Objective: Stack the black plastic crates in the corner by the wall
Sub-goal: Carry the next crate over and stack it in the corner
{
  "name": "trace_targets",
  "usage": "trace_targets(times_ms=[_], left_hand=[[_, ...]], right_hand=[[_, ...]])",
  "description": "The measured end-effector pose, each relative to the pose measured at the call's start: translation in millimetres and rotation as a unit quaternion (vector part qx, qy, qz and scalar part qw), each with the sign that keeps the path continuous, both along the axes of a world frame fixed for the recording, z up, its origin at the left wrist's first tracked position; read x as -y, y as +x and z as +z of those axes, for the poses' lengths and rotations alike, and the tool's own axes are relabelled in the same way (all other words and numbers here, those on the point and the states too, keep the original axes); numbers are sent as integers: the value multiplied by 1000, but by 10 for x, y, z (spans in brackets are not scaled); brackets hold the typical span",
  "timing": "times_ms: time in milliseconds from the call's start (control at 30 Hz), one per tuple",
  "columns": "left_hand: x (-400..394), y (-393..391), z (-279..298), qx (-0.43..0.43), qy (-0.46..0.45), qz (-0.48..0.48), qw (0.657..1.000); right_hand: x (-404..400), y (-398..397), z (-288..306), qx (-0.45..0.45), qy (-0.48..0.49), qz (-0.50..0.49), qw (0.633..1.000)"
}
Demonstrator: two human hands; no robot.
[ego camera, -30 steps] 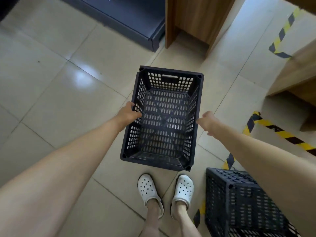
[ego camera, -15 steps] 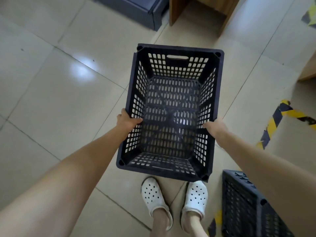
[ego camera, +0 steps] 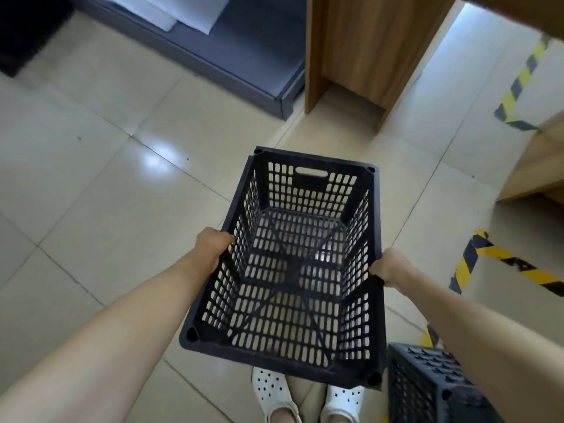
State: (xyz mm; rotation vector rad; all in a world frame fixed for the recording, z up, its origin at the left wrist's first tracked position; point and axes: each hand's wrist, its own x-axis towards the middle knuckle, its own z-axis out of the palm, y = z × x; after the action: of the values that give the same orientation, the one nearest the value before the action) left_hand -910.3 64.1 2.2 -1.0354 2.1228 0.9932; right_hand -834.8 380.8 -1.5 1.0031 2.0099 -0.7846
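A black perforated plastic crate (ego camera: 308, 190) hangs in the air in front of me, open side up and empty, above the tiled floor. My left hand (ego camera: 210, 248) grips its left long rim. Gripping the right long rim is my right hand (ego camera: 389, 268). A second black crate (ego camera: 427, 389) stands on the floor at the bottom right, upside down by the look of it, partly hidden by my right forearm.
A wooden cabinet (ego camera: 360, 47) stands ahead, with a low grey platform (ego camera: 244, 65) to its left. More wooden furniture (ego camera: 537, 166) is at the right. Yellow-black hazard tape (ego camera: 476, 261) marks the floor. My feet in white clogs (ego camera: 274, 392) are below the crate.
The crate has come up off the floor and closer to me, held in both hands. My view has tilted up, showing more of the cabinet and platform.
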Motion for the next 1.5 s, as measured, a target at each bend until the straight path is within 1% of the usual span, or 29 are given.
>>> trace_targets(times_ms=[167,300,367,467,600,733,867,1033,1167,1233,1367,1500], left_hand=[[236,-162,805,-18,-70,-46,996],[500,-262,1686,-34,-99,-99,990],[628,-328,2162,-47,-101,-103,988],[804,-433,2912,-93,-90,-65,989],[1024,-482,3898,-197,-75,-1,978],[1174,-341,4748,-295,-104,42,949],[1325,-79,5415,-359,-156,73,918],[1506,398,6018,-422,-214,118,873],[1681,1011,6313,-430,-221,162,860],[1780,1438,6393,-427,-225,194,854],[1996,2399,6462,-411,-224,258,845],[2259,3438,6556,-398,-226,340,822]], right_hand=[[158,-192,819,-3,5,104,995],[353,-373,1623,-20,37,166,985],[433,-510,2060,-34,34,202,978],[538,-749,2850,-79,40,248,965],[679,-1043,3957,-146,47,251,956],[839,-1133,4889,-228,56,262,936],[1003,-1079,5574,-297,96,283,907],[1232,-920,6181,-353,122,318,872],[1465,-653,6443,-401,138,357,832],[1622,-470,6521,-410,136,402,807],[2038,-76,6601,-401,112,493,764],[2637,418,6761,-400,97,580,703]])
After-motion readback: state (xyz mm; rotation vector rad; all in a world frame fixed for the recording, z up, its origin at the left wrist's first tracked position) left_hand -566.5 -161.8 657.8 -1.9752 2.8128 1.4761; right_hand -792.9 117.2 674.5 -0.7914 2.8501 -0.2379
